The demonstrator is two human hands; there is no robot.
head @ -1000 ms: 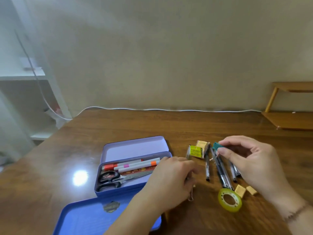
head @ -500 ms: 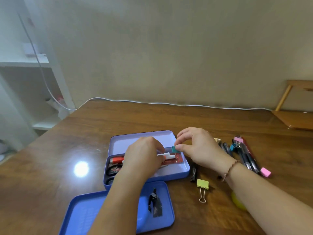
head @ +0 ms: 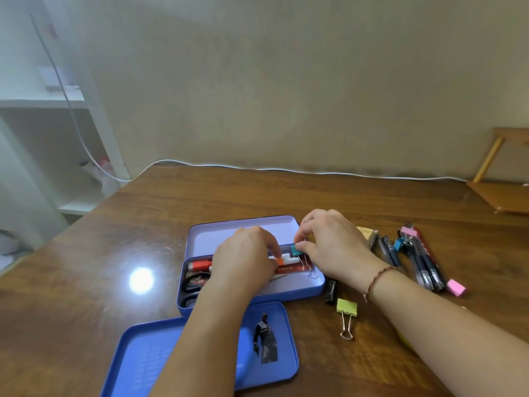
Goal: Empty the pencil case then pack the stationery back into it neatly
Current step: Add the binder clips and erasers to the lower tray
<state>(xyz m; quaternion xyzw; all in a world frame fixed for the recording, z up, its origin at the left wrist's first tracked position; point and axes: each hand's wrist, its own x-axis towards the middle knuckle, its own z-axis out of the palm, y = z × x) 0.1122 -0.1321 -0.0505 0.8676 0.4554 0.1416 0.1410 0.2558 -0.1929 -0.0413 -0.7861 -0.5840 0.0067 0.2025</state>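
Observation:
The lavender tin pencil case [head: 313, 286] lies open mid-table, its hinged lid [head: 217, 236] flat behind it. Inside are a red marker [head: 200, 264], white markers [head: 289, 257] and black scissors [head: 187, 283]. My left hand [head: 243, 260] hovers over the case with curled fingers, its fingertips pinching a white marker by its orange band. My right hand [head: 335, 245] pinches a teal binder clip [head: 294, 249] over the case's right end, its wire handles hanging into the tin. Much of what is in the case is hidden by my left hand.
A blue tray [head: 154, 353] with a figure sticker lies in front of the case. Right of the case lie a yellow binder clip [head: 347, 308], a short black piece [head: 330, 292], several pens [head: 423, 267], a blue clip [head: 399, 244], a pink eraser [head: 456, 287] and a yellow box [head: 366, 232].
My right hand carried the teal clip from the pile of pens leftward to the case's right end. My left hand moved up over the markers. The view shifted left.

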